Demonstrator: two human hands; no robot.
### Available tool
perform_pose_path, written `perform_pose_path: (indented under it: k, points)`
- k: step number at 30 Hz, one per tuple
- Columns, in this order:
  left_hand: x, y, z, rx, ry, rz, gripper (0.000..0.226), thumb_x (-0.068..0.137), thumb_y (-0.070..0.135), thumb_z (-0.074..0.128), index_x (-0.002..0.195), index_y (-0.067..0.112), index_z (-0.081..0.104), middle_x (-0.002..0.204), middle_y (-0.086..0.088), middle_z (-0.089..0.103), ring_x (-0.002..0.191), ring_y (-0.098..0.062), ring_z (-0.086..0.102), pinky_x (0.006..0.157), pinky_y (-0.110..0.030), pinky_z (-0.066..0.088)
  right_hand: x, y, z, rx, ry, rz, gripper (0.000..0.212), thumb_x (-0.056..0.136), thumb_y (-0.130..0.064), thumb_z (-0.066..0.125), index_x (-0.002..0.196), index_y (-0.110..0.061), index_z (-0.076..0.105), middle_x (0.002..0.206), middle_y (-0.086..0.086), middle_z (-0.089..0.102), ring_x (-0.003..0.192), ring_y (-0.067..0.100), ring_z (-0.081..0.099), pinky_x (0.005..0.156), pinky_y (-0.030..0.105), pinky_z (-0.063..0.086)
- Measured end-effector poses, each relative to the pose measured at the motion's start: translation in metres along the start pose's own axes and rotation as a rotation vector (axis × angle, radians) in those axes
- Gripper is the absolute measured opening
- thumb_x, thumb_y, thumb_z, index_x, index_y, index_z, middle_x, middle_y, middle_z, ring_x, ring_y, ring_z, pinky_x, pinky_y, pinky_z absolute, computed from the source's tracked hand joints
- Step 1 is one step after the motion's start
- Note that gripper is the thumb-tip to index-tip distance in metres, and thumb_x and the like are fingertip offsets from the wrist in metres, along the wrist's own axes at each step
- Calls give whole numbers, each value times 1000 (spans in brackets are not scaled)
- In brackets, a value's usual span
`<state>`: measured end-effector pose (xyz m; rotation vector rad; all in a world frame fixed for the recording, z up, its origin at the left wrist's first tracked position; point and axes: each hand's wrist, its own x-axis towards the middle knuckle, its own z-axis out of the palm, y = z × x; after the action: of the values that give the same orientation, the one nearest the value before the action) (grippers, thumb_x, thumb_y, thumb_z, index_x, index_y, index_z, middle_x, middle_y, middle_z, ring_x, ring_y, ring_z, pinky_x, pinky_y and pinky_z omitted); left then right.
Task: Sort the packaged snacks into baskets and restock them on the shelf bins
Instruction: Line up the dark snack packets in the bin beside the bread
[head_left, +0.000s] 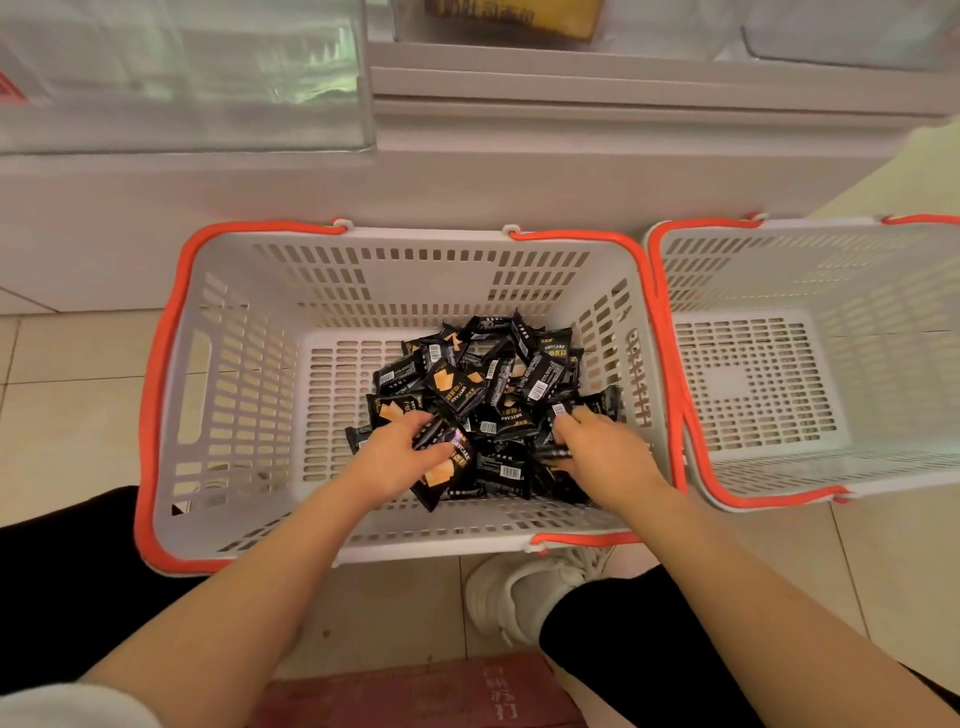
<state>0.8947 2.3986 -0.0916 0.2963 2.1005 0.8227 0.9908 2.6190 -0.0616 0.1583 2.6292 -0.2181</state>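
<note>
A white basket with orange handles (171, 374) stands on the floor in front of me and holds a pile of black snack packets (483, 384) with orange print. My left hand (397, 457) is down in the pile, fingers curled round several black packets (447, 457) at the near side. My right hand (597, 447) reaches into the right side of the pile and its fingers pinch black packets (558, 415) there. A second white basket (769, 395) stands to the right with nothing in it.
White shelving with clear plastic bins (182, 78) rises behind the baskets; a yellow package (511, 18) shows in one bin. My black-clad knees and a white shoe (519, 592) are below the basket. A red box (415, 691) lies on the tiled floor near me.
</note>
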Motion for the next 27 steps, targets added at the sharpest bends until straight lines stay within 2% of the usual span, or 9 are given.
perform_pose_path:
  k: [2, 4, 7, 10, 12, 16, 19, 22, 27]
  points:
    - [0, 3, -1, 85, 19, 36, 59, 91, 36, 57, 141, 15, 36, 140, -4, 46, 118, -14, 48, 91, -21, 36, -5, -10, -12, 377, 37, -16, 21, 87, -30, 63, 101, -17, 56, 96, -4, 53, 86, 13, 51, 69, 22, 40]
    - [1, 6, 0, 121, 18, 54, 60, 91, 38, 55, 143, 17, 33, 145, -4, 41, 129, -20, 42, 97, -26, 33, -7, -22, -19, 569, -14, -82, 16, 85, -25, 65, 99, -20, 62, 89, -9, 54, 82, 8, 50, 67, 18, 37]
    - [1, 13, 1, 52, 16, 75, 58, 91, 39, 55, 142, 20, 35, 143, -1, 43, 130, -19, 41, 94, -22, 30, -6, -40, -12, 623, -70, -143, 27, 84, -12, 65, 110, -19, 66, 97, -5, 57, 90, 8, 53, 81, 22, 42]
    - [4, 14, 2, 103, -23, 123, 58, 89, 39, 58, 141, 21, 39, 140, -1, 48, 128, -17, 43, 97, -22, 32, -1, -54, 2, 651, -35, -71, 26, 85, -13, 65, 110, -15, 63, 108, 2, 57, 101, 15, 54, 91, 29, 42]
    - [6, 12, -1, 113, -54, 108, 61, 88, 44, 57, 141, 23, 38, 142, 0, 46, 128, -15, 43, 97, -21, 31, 3, -60, 11, 678, 14, 13, 23, 84, -16, 66, 106, -13, 59, 107, 1, 54, 99, 16, 52, 88, 30, 42]
    - [10, 6, -5, 170, -192, 79, 84, 77, 50, 68, 145, 21, 29, 146, 1, 40, 131, -15, 40, 102, -25, 31, 11, -62, 23, 741, 80, 107, 24, 82, -22, 70, 97, -13, 54, 96, -4, 47, 77, 11, 46, 71, 25, 37]
    - [13, 1, 0, 157, -157, 57, 82, 77, 45, 70, 144, 21, 29, 147, 0, 38, 133, -15, 37, 101, -23, 29, 22, -46, 26, 697, 152, 196, 23, 89, -32, 60, 102, -13, 55, 100, 0, 52, 86, 16, 54, 78, 29, 46]
    - [14, -7, 4, 134, -125, -9, 80, 79, 43, 69, 144, 19, 29, 147, -2, 38, 132, -18, 38, 97, -22, 30, 35, -20, 30, 497, 199, 375, 31, 96, -28, 49, 118, -6, 52, 119, 11, 49, 102, 27, 55, 85, 37, 46]
    - [12, -27, -4, 70, -11, -138, 77, 80, 42, 68, 143, 14, 32, 142, -3, 44, 124, -18, 46, 96, -25, 35, 43, -4, 49, 143, -36, 376, 41, 96, -25, 49, 130, -4, 37, 133, 17, 40, 121, 31, 41, 94, 38, 43]
